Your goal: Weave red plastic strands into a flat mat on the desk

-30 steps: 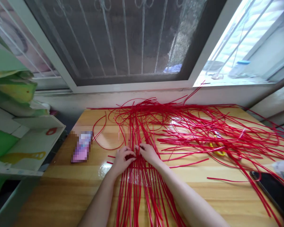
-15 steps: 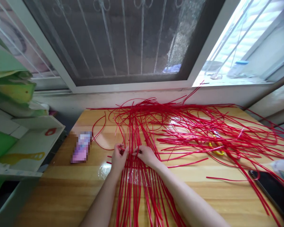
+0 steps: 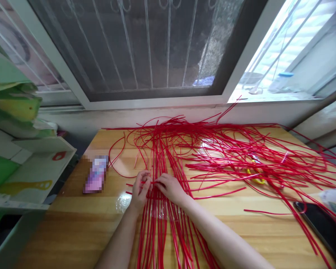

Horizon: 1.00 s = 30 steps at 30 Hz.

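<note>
Long red plastic strands [image 3: 161, 239] run lengthwise down the wooden table [image 3: 100, 220], with a few crosswise strands laced through them near my hands. My left hand [image 3: 140, 188] is at the left edge of this bundle, fingers curled and pinching a red strand. Just to its right, my right hand [image 3: 170, 188] lies over the strands with its fingertips bent down and pressed on a red strand. The fingertips of both hands nearly meet. Clear tape [image 3: 123, 202] lies across the strands just below the hands.
A tangle of loose red strands [image 3: 229, 149] covers the back and right of the table. Yellow-handled scissors [image 3: 256, 176] lie partly under it. A black phone [image 3: 322, 228] is at the right edge. A blurred pink packet [image 3: 96, 175] rests at left; a window [image 3: 156, 48] stands behind.
My right hand has shifted slightly left and its fingers now reach further down over the strands. My left fingers have changed their bend a little, and the hands are closer together.
</note>
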Tool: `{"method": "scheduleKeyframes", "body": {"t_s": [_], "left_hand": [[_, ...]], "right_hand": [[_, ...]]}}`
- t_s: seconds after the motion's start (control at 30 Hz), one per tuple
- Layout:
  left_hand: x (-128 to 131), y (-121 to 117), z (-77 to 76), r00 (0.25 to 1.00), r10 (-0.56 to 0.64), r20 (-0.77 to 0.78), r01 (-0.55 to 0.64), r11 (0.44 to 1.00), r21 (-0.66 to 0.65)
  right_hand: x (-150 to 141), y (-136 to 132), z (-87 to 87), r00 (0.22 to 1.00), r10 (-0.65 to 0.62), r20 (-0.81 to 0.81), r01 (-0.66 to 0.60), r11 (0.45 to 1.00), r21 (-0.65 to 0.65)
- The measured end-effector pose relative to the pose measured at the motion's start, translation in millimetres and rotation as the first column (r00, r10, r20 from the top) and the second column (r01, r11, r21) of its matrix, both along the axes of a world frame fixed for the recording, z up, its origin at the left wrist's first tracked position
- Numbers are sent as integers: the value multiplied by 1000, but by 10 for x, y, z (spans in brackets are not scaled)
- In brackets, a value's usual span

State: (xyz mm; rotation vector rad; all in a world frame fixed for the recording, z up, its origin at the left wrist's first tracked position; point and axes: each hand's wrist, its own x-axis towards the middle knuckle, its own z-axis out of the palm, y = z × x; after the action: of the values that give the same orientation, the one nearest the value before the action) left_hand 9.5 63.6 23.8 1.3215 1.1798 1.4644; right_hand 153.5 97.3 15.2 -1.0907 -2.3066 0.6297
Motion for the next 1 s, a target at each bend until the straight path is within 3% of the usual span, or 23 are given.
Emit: {"method": "scheduleKeyframes", "body": {"t_s": [0.1,0.17,0.2,0.27,0.37,0.5,0.8,1.0], "left_hand": [[-40,32,-14,999,-13,38,12,999,34],[-80,74,-47,986,36,-166,-36,999,2],[-96,92,-62,947,34,-318,-42,999,-17],[-108,114,-82,799,-8,-601,-29,998,-52],[-87,113,-83,610,-27,-792,-57,995,-78],[-57,111,-86,537,-4,-843,-133,987,-89],[-67,244,-132,482,40,-875,-199,978,-65],[110,522,-45,328,95,-940,-241,970,14]], "right_hand": [[-18,54,-69,996,-86,-17,86,996,-36],[-18,74,-88,993,-121,-13,120,992,-50],[-17,80,-88,992,-128,-7,128,990,-54],[-19,84,-74,990,-139,11,140,988,-59],[-24,82,-40,989,-143,39,146,986,-75],[-22,75,-11,988,-143,62,149,985,-91],[-11,67,-25,991,-131,22,133,985,-107],[-2,58,-44,991,-132,18,133,987,-91]]}}
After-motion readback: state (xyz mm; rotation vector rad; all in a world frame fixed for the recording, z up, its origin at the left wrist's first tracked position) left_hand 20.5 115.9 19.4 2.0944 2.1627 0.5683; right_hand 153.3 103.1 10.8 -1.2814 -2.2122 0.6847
